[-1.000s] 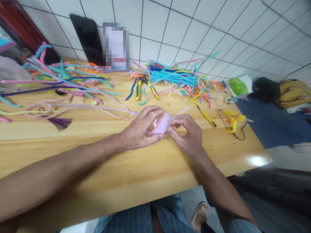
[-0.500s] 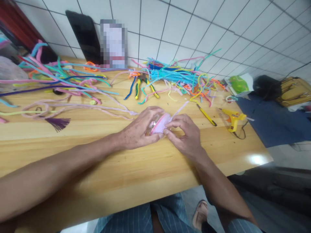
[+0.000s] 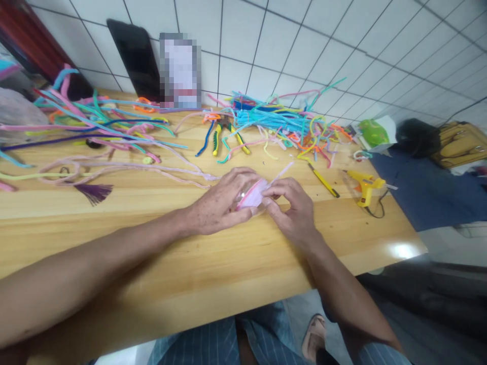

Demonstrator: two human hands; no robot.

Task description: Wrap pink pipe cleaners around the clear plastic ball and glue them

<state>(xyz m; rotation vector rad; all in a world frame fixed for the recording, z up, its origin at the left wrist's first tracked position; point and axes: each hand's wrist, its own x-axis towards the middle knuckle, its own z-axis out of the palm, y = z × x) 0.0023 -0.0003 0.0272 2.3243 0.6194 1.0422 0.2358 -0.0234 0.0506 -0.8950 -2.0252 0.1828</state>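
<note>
Head view: the left hand [image 3: 220,203] and right hand [image 3: 294,210] meet over the table [image 3: 190,274], just short of its middle. Both close on a pink pipe-cleaner coil [image 3: 253,194].

1. Hidden parts. The left grip wraps the near-left side of the coil, and its fingers cover most of it. Only the pink upper face shows between the two hands. A small glint shows at the left edge of the coil; what causes it cannot be made out. The right grip pinches the right end of the coil with its fingertips, and the contact point is partly covered by the knuckles. A loose pink strand [image 3: 283,171] runs up and right from the coil.
2. Cut off. Both forearms leave the picture at the bottom edge.
3. Surroundings. Yellow-handled pliers [image 3: 228,139], a heap of pipe cleaners [image 3: 281,124], a yellow knife [image 3: 322,181] and a glue gun [image 3: 363,185] lie beyond the hands and apart from them.
4. Change from half a second ago. Both hands stay closed on the coil at the same spot. The tools lie where they lay.
</note>
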